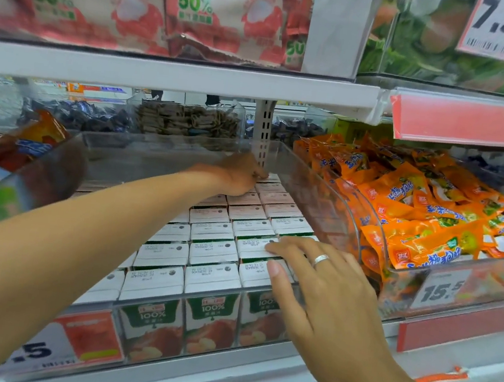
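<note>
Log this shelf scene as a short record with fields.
setting: shop shelf
bin: clear bin, juice cartons upright in rows
left hand: reaches to back row, fingers touching a carton; grip unclear
right hand: flat on front-right cartons, ring worn
neighbour: orange snack packets, right bin

The left hand reaches the back row of juice cartons with its fingertips turned away, so whether they pinch a carton cannot be told. The right hand covers the front-right cartons. The print on the carton tops is too small to read, and the forearm hides part of the price tag — only ".5" shows.
</note>
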The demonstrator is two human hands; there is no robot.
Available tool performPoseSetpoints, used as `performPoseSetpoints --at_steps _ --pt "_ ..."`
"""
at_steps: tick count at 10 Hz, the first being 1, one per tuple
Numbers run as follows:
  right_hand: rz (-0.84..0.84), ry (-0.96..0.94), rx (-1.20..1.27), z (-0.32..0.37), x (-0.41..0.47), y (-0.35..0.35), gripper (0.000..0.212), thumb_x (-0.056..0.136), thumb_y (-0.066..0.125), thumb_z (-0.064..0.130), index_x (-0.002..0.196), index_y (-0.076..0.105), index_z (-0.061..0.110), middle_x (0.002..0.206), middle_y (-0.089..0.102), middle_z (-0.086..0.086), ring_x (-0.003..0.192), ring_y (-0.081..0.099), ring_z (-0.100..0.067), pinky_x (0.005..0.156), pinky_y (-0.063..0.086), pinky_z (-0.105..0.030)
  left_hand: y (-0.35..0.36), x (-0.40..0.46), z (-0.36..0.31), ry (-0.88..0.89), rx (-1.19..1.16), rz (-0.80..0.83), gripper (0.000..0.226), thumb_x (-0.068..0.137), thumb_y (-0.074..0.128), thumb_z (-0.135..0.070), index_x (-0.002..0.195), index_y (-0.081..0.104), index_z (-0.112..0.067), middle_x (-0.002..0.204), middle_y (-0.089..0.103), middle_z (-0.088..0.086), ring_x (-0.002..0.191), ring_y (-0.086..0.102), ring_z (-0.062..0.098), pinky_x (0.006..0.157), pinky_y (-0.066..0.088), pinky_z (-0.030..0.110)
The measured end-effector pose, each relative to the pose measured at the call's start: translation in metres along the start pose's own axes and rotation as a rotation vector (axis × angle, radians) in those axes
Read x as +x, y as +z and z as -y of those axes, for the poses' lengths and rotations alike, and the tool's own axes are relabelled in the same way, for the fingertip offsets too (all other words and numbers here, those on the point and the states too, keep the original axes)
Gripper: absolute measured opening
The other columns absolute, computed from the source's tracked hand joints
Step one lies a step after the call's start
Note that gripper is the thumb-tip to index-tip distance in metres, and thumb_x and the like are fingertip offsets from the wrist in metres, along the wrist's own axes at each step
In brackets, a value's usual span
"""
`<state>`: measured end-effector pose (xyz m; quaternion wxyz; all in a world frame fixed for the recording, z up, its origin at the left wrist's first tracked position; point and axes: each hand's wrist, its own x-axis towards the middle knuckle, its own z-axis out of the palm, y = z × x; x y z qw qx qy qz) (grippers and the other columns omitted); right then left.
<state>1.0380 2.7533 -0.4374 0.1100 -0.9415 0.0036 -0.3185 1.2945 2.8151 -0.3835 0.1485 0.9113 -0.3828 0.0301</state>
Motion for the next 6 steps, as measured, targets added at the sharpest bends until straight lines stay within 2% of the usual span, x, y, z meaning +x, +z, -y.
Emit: performPoseSetpoints --at_steps 2,3,4,5,6 --pt "0.090 0.011 -0.029 0.000 0.001 -0.007 0.057 0.097 0.015 0.053 0.123 0.062 0.034 0.118 0.062 0.014 0.110 0.056 -0.009 0.088 0.032 -0.022 0.006 -0.004 -0.002 -0.042 0.025 0.019 0.047 0.101 0.039 -0.007 0.146 0.043 -0.020 0.157 0.032 0.007 0.135 0.043 0.029 0.108 0.039 0.035" --pt "0.147 -0.016 -0.050 0.000 0.002 -0.009 0.061 0.096 0.008 0.054 0.126 0.057 0.034 0.121 0.058 0.014 0.113 0.052 -0.009 0.088 0.032 -0.023 0.002 -0.009 -0.008 -0.068 0.033 0.091 0.048 0.103 0.032 -0.014 0.150 0.034 -0.021 0.155 0.035 0.007 0.129 0.048 0.027 0.104 0.043 0.037" --pt "0.182 -0.038 -0.056 -0.001 0.004 -0.010 0.062 0.095 0.005 0.054 0.127 0.054 0.033 0.123 0.056 0.014 0.114 0.049 -0.008 0.088 0.029 -0.023 -0.004 -0.019 -0.017 -0.086 0.038 0.104 0.048 0.103 0.036 -0.018 0.150 0.034 -0.023 0.154 0.037 0.005 0.131 0.046 0.026 0.105 0.043 0.036" --pt "0.227 -0.051 -0.042 0.001 0.005 -0.012 0.058 0.096 0.010 0.054 0.128 0.054 0.032 0.125 0.056 0.015 0.116 0.046 -0.006 0.088 0.026 -0.019 -0.019 -0.043 -0.029 -0.086 -0.020 0.061 0.046 0.100 0.047 -0.017 0.146 0.041 -0.021 0.152 0.040 0.003 0.134 0.044 0.024 0.109 0.039 0.035" --pt "0.318 0.002 0.039 -0.001 0.014 -0.028 0.041 0.101 0.032 0.047 0.131 0.053 0.030 0.131 0.054 0.013 0.122 0.047 -0.008 0.097 0.037 -0.026 -0.040 -0.079 -0.046 -0.038 -0.138 -0.016 0.037 0.099 0.048 -0.020 0.135 0.054 -0.022 0.142 0.053 0.000 0.124 0.052 0.022 0.103 0.044 0.035"
